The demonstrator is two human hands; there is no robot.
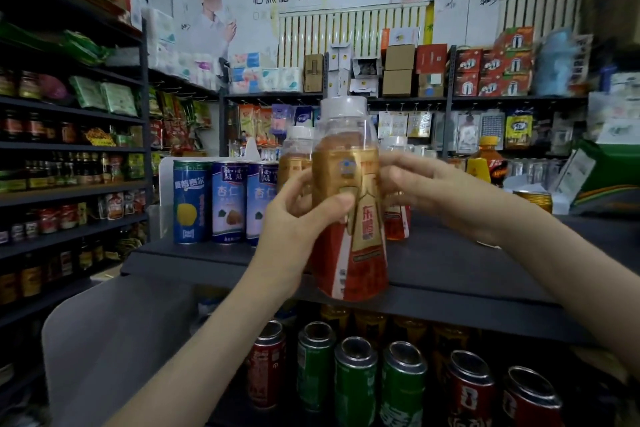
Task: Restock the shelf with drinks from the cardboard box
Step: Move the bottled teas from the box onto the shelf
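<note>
— Bottle [349, 218] up front, which hand has it?

— The left hand [298, 218]. Its thumb lies across the gold and red label and its fingers wrap round the far side. The bottle is roughly upright, white cap on top, held in the air just in front of the dark shelf [485, 263], with its base hanging past the shelf's front edge.

— And the right hand [436, 194]?

— It reaches in from the right, fingers bent towards a smaller bottle [398, 218] with the same label, which stands on the shelf just behind the held one. The picture is blurred there, so I cannot tell whether it grips that bottle or only touches it.

— Anything else on that shelf?

— Another matching bottle [294, 156] stands behind the left hand. Left of it is a row of tall blue cans [227, 201]. Off to the right stands a bottle with an orange cap [485, 159].

— Below?

— Red and green cans [353, 378] in rows on the lower shelf, tops towards the camera.
</note>
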